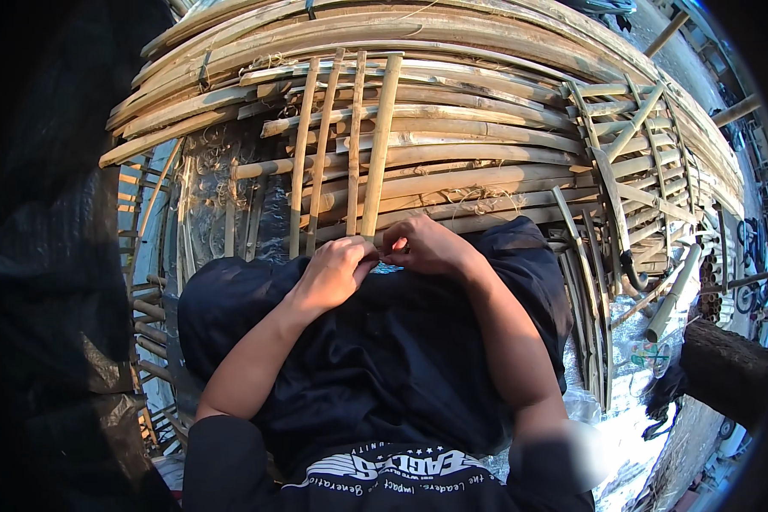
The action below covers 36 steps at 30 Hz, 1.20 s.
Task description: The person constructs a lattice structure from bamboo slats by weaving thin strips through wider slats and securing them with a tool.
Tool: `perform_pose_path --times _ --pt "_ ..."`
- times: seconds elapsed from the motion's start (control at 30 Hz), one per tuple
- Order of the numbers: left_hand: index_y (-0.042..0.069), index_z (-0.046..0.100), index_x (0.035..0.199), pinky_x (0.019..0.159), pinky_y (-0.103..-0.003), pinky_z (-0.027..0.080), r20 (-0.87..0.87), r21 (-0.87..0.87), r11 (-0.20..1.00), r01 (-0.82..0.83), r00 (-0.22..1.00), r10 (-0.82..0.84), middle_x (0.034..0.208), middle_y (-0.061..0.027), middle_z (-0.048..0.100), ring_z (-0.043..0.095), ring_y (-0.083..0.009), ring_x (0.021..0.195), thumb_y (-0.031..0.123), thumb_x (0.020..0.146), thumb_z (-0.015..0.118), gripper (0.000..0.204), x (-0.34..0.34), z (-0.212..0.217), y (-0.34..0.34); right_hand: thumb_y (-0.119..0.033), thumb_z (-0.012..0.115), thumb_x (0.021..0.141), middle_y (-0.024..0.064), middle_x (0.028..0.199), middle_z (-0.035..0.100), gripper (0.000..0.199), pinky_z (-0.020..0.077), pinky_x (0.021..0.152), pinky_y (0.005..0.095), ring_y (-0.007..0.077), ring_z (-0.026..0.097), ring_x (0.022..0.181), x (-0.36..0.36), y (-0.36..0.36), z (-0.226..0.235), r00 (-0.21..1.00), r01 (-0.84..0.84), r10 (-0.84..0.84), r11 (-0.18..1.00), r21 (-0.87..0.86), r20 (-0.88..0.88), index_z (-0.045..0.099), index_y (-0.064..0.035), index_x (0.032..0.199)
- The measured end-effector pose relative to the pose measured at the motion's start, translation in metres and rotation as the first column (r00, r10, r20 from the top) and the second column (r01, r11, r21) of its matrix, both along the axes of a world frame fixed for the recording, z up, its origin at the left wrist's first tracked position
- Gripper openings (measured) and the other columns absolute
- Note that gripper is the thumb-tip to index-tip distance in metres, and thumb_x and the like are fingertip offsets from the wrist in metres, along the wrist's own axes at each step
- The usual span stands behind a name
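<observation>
Both hands meet in front of my lap, at the near end of a thick bamboo pole (381, 145) that points away from me. My left hand (337, 271) is closed, its thumb and fingers pinched together beside the pole's end. Close against it, my right hand (425, 246) is also closed, fingertips drawn together. Whatever is between the fingertips is too small and covered to make out. Left of the thick pole lie several thinner bamboo strips, among them a slim strip (356, 136), roughly parallel and spaced apart. A bamboo crosspiece (269, 167) runs sideways beneath them.
A large stack of split bamboo (486, 43) spans the far side. Right of it stands a bamboo lattice frame (631, 145). A pale tube (674, 294) and a dark log (730, 371) lie at the right. Dark sheeting (60, 299) hangs on the left.
</observation>
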<state>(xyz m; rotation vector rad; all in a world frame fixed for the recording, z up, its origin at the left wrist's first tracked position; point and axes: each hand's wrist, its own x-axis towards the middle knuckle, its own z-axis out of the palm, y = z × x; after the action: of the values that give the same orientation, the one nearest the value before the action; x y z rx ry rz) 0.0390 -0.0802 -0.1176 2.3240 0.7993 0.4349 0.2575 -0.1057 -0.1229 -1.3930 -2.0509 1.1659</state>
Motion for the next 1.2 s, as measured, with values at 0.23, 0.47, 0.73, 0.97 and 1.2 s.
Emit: perform_pose_path --times 0.23,0.47,0.73,0.97,1.2 --pt "0.0 0.064 0.094 0.075 -0.046 0.052 0.031 -0.06 0.998 -0.033 0.999 0.035 0.089 -0.0168 0.066 0.064 -0.0393 0.088 0.004 0.081 0.069 0.014 -0.003 -0.01 0.0 -0.023 0.073 0.087 0.0153 0.086 0.073 0.026 0.0558 0.077 0.0368 0.0285 0.072 0.083 0.006 0.01 0.021 0.986 0.161 -0.161 0.987 -0.003 0.047 0.067 0.0 0.098" --pt "0.003 0.064 0.09 0.074 -0.045 0.053 -0.017 -0.086 0.996 -0.016 1.0 0.015 0.09 -0.0123 0.068 0.066 -0.0354 0.088 0.006 0.082 0.068 0.01 0.0 -0.022 0.01 -0.031 0.068 0.091 0.0163 0.096 0.074 0.03 0.0551 0.081 0.0428 0.0342 0.071 0.088 0.057 0.181 0.079 0.785 0.231 -0.392 0.904 0.361 0.479 0.067 -0.0027 0.103" --pt "0.003 0.062 0.083 0.07 -0.045 0.054 0.094 -0.094 0.989 -0.111 0.988 0.12 0.08 -0.013 0.067 0.067 -0.035 0.081 0.007 0.084 0.066 0.006 0.0 -0.03 0.021 -0.05 0.064 0.089 0.0199 0.117 0.068 0.051 0.0489 0.098 0.0435 0.0348 0.062 0.115 0.109 0.331 0.031 0.55 0.541 -0.656 0.751 0.378 0.517 0.07 -0.0045 0.111" --pt "0.003 0.061 0.084 0.07 -0.045 0.054 0.106 -0.111 0.989 -0.1 0.988 0.112 0.081 -0.0126 0.067 0.067 -0.0351 0.08 0.007 0.084 0.067 0.007 0.0 -0.032 0.021 -0.037 0.088 0.073 0.0163 0.094 0.075 0.044 0.0528 0.084 0.0335 0.0221 0.071 0.085 0.094 0.347 0.016 0.588 0.75 -0.747 0.647 0.138 0.309 0.077 0.0017 0.091" --pt "0.003 0.06 0.084 0.069 -0.045 0.053 0.117 -0.135 0.985 -0.107 0.985 0.124 0.08 -0.0125 0.066 0.067 -0.0352 0.079 0.007 0.085 0.066 0.007 0.002 -0.031 0.022 -0.024 0.085 0.08 0.0001 0.086 0.071 0.024 0.0407 0.064 0.0261 0.0084 0.059 0.077 0.11 0.355 0.01 0.675 0.727 -0.715 0.687 0.0 -0.183 0.077 -0.0082 0.097"
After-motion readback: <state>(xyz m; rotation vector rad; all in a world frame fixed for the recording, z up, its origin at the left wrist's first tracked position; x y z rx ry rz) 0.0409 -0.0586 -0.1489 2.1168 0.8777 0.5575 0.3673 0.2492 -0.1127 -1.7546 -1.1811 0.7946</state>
